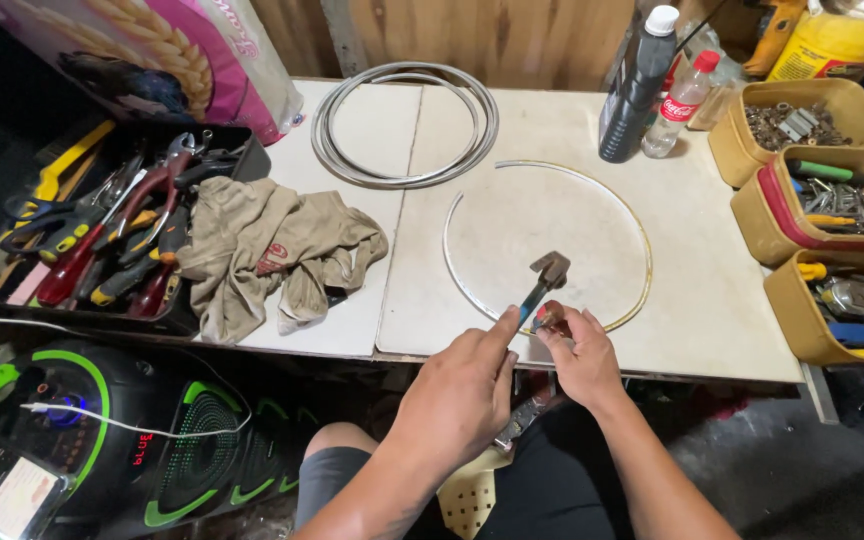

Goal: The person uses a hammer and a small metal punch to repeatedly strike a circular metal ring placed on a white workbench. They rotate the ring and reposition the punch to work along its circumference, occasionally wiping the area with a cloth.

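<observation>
My left hand (460, 388) grips the blue handle of a pair of pliers (542, 284), index finger stretched along it; the jaws point away over the white table (712, 290). My right hand (577, 352) pinches the near edge of a thin metal ring (642, 240) that lies flat on the table, an open hoop with a gap at its far left. The plier jaws sit just inside that ring, close to the spot my right fingers hold.
A coil of grey metal rings (404, 125) lies farther back. A crumpled beige rag (272, 250) sits beside a black tray of hand tools (112, 230). Two bottles (652, 85) stand at the back right. Yellow bins of hardware (832, 200) line the right edge.
</observation>
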